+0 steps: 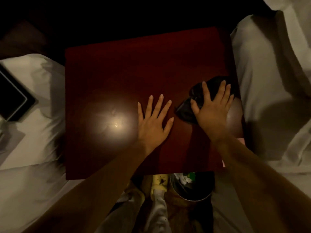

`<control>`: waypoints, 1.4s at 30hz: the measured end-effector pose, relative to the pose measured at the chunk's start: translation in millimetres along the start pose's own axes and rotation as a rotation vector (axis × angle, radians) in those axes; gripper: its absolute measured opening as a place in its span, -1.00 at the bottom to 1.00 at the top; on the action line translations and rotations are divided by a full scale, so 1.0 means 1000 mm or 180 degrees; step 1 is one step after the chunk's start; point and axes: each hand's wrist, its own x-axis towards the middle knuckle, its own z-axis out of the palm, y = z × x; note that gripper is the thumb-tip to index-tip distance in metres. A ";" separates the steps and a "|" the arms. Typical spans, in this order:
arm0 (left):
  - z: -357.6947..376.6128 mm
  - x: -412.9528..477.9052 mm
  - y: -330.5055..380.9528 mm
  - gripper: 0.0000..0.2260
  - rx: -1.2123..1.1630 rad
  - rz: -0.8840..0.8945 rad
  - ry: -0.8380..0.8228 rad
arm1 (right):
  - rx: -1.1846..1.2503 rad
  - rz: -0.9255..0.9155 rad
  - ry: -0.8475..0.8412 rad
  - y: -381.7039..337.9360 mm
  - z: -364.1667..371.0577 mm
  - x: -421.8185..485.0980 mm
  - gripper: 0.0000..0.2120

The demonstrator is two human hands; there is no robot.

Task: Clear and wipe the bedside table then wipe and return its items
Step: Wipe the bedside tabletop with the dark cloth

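The dark red bedside table (117, 73) fills the middle of the view, its glossy top bare and showing a bright light reflection at the left front. My right hand (212, 108) presses flat on a crumpled black cloth (186, 110) near the table's right edge, fingers spread over it. My left hand (154, 121) lies flat on the tabletop just left of the cloth, palm down, fingers apart, holding nothing.
White bedding lies on both sides of the table. A dark flat tablet-like object (11, 96) rests on the left bed (38, 125). Below the table's front edge stand a bin (190, 190) with rubbish and a yellow slipper (159, 184).
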 end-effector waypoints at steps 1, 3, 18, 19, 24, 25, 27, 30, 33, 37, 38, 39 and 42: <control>0.000 0.000 -0.002 -0.47 0.0001 0.0025 -0.0021 | -0.0002 -0.0038 0.0005 0.000 -0.001 0.007 -0.38; -0.002 0.003 -0.009 -0.47 0.0016 0.0037 -0.0073 | -0.0021 -0.0074 0.0008 -0.003 -0.002 0.022 -0.38; -0.019 0.048 -0.060 -0.47 0.0057 -0.0151 0.0111 | 0.0026 0.0075 0.0044 -0.045 -0.001 0.103 -0.36; -0.020 0.049 -0.061 -0.47 0.0063 -0.0155 0.0100 | 0.0041 0.0110 0.0024 -0.051 -0.001 0.106 -0.36; -0.019 0.050 -0.061 -0.47 0.0108 -0.0154 0.0070 | 0.0078 0.0191 -0.0061 -0.073 -0.004 0.103 -0.36; -0.019 0.049 -0.061 -0.46 0.0114 -0.0147 0.0088 | 0.0063 0.0167 -0.0084 -0.075 -0.004 0.100 -0.36; -0.018 0.049 -0.062 -0.46 0.0142 -0.0125 0.0150 | 0.0030 0.0109 -0.0130 -0.077 -0.003 0.096 -0.36; -0.016 0.049 -0.063 -0.46 0.0171 -0.0111 0.0243 | -0.0031 0.0081 -0.0169 -0.076 0.000 0.088 -0.36; -0.015 0.049 -0.062 -0.47 0.0202 -0.0134 0.0255 | -0.0035 0.0143 -0.0122 -0.074 0.001 0.077 -0.36; -0.016 0.049 -0.061 -0.48 0.0217 -0.0169 0.0207 | 0.0047 0.0307 -0.0084 -0.066 0.002 0.060 -0.36; -0.016 0.049 -0.061 -0.48 0.0216 -0.0166 0.0188 | 0.0084 0.0346 -0.0065 -0.063 0.002 0.056 -0.36; -0.016 0.049 -0.061 -0.48 0.0221 -0.0162 0.0164 | 0.0111 0.0377 -0.0035 -0.059 0.003 0.051 -0.36; -0.017 0.048 -0.062 -0.48 0.0239 -0.0164 0.0112 | 0.0166 0.0473 0.0061 -0.049 0.004 0.040 -0.37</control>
